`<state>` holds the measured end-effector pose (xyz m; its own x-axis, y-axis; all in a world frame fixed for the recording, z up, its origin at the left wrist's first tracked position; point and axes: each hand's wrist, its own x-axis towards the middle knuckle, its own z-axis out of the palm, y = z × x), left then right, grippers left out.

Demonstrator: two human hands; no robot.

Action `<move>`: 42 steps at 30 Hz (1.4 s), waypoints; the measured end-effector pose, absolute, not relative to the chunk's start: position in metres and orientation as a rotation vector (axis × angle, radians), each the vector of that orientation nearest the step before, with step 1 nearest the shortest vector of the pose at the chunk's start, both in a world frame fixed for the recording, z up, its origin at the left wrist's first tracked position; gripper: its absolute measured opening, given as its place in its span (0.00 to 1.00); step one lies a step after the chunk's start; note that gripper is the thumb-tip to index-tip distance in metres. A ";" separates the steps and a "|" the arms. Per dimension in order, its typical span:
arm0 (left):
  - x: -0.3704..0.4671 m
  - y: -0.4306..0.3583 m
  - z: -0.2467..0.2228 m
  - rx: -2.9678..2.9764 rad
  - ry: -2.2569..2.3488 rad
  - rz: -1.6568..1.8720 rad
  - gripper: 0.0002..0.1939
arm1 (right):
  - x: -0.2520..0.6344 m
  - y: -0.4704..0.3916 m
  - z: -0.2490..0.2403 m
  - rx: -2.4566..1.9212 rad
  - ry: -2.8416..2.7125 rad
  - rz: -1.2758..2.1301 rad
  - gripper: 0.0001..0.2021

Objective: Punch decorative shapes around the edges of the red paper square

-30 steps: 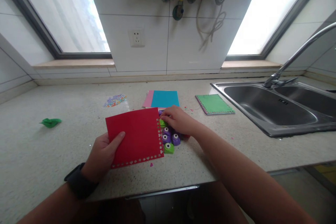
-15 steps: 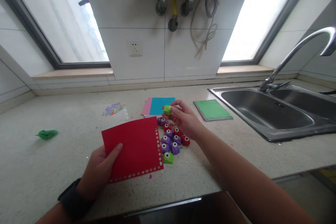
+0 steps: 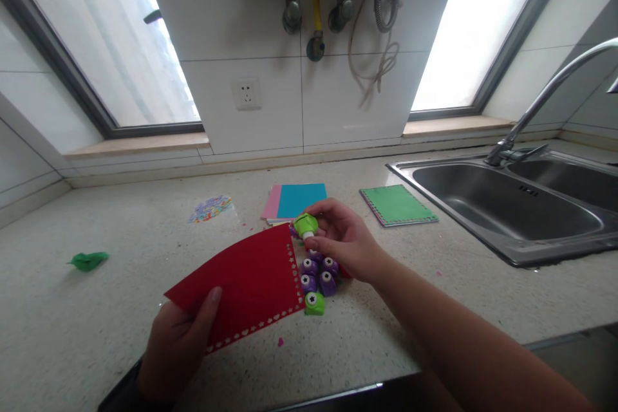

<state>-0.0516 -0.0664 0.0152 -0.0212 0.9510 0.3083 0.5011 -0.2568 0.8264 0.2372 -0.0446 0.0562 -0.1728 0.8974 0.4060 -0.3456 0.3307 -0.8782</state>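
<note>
A red sheet of paper (image 3: pixel 246 277) is pinched at its lower left by my left hand (image 3: pixel 181 335), thumb on top. Small shapes are punched along its right and bottom edges. My right hand (image 3: pixel 342 238) grips a green craft punch (image 3: pixel 306 225) by the sheet's upper right corner; I cannot tell whether the paper sits in its slot. Below that hand stand several purple punches (image 3: pixel 308 283) and another green punch (image 3: pixel 314 302), with star marks on their white buttons. Part of the group is hidden by my right hand.
Behind lie blue and pink sheets (image 3: pixel 303 199). A stack of green paper (image 3: pixel 398 205) with a punched edge rests near the steel sink (image 3: pixel 483 206). Colourful paper bits (image 3: pixel 211 208) and a green leaf-shaped thing (image 3: pixel 88 261) lie to the left.
My right hand has brought the green punch lower, turned it, and placed it at the red sheet's upper right corner. The sheet has tilted and bends more. The view has shifted slightly.
</note>
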 end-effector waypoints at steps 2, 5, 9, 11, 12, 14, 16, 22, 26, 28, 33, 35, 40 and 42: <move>-0.052 -0.067 0.015 1.816 1.514 1.216 0.11 | 0.235 -0.046 0.056 -0.572 -1.296 1.237 0.19; -0.053 -0.066 0.014 1.855 1.511 1.222 0.11 | 0.234 -0.047 0.056 -0.560 -1.284 1.262 0.19; -0.055 -0.065 0.009 1.889 1.505 1.229 0.10 | 0.234 -0.047 0.057 -0.537 -1.275 1.279 0.19; -0.056 -0.065 0.007 1.891 1.508 1.227 0.11 | 0.234 -0.047 0.057 -0.537 -1.273 1.280 0.18; -0.056 -0.065 0.007 1.889 1.509 1.230 0.11 | 0.234 -0.047 0.057 -0.540 -1.273 1.279 0.18; -0.055 -0.066 0.009 1.886 1.509 1.237 0.11 | 0.233 -0.047 0.056 -0.542 -1.274 1.277 0.19; -0.053 -0.067 0.013 1.893 1.505 1.238 0.10 | 0.233 -0.046 0.055 -0.542 -1.277 1.275 0.19; -0.051 -0.069 0.019 1.948 1.475 1.237 0.10 | 0.234 -0.046 0.053 -0.565 -1.296 1.290 0.19; -0.053 -0.068 0.016 1.961 1.476 1.206 0.12 | 0.234 -0.046 0.053 -0.563 -1.306 1.318 0.19; -0.053 -0.067 0.015 1.969 1.474 1.184 0.13 | 0.235 -0.046 0.054 -0.616 -1.326 1.327 0.20; -0.051 -0.065 0.017 1.990 1.440 1.167 0.12 | 0.239 -0.045 0.054 -0.811 -1.394 1.284 0.20; -0.050 -0.064 0.019 1.972 1.404 1.130 0.12 | 0.242 -0.044 0.055 -0.845 -1.439 1.257 0.18; -0.049 -0.063 0.023 1.857 1.377 1.046 0.15 | 0.250 -0.043 0.060 -0.958 -1.578 1.290 0.17; -0.048 -0.062 0.024 1.804 1.386 1.017 0.18 | 0.250 -0.043 0.060 -1.017 -1.620 1.297 0.19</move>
<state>-0.0481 -0.0619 0.0243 0.1450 0.9703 0.1939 0.4767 -0.2402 0.8456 0.2503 -0.0426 0.0604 -0.3504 0.9308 0.1041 0.1018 0.1484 -0.9837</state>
